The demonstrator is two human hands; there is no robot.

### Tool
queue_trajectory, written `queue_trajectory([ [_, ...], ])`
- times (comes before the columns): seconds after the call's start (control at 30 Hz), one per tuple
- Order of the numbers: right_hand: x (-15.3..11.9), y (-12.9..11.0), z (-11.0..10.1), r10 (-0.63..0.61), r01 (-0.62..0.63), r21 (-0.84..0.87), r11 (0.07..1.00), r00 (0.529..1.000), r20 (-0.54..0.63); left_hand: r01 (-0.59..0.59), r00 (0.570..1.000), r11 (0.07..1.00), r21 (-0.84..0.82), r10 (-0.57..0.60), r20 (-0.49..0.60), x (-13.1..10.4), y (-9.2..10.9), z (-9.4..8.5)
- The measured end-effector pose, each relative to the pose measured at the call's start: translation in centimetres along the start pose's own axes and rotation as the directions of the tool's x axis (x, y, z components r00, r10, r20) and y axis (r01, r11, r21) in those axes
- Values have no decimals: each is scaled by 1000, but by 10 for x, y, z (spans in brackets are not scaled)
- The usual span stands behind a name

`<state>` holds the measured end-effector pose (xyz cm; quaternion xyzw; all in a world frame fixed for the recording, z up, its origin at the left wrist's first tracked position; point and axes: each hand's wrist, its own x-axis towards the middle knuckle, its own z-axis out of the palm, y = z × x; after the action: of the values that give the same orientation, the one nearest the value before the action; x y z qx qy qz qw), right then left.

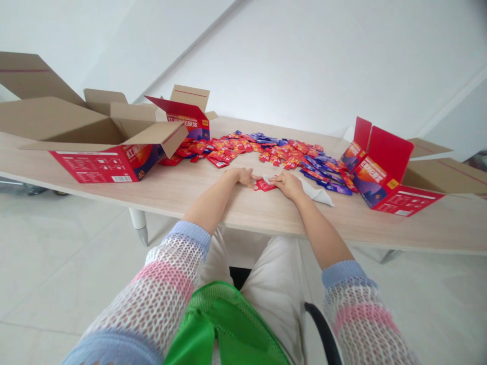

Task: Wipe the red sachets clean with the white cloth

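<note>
A small red sachet point(265, 186) lies flat on the table near its front edge. The fingers of my left hand point(244, 176) hold it at its left end. My right hand point(288, 184) is closed on a white cloth point(318, 194) and presses part of it against the sachet's right side. The rest of the cloth trails to the right over the tabletop. Just beyond my hands lies a heap of red and orange sachets point(228, 148), with purple-blue sachets point(323, 170) among them on the right.
A large open red carton point(102, 165) stands on the left of the wooden table point(182, 190). Behind it is a smaller red carton point(186, 121) with raised flaps. Another open red carton point(380, 177) stands at the right. A white wall point(304, 66) rises behind the table.
</note>
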<state>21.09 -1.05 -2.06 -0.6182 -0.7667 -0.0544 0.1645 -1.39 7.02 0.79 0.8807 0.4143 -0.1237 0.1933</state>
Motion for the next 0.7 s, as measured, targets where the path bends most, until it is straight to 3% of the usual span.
queue_trajectory([
  [0.23,3,10,2,161,-161,7,987,986,-43,16,998,1000,4,-16,54,-10,7,-3],
  [0.43,-6,35,2,299,-291,87,953,950,-94,18,998,1000,14,-19,62,-9,6,-2],
  [0.57,-14,46,-6,306,-277,175,945,936,-172,10,998,1000,16,-11,57,-9,6,-2],
  [0.7,-12,34,-11,242,-181,223,958,928,-284,-5,999,1000,-6,5,39,-8,3,-1],
])
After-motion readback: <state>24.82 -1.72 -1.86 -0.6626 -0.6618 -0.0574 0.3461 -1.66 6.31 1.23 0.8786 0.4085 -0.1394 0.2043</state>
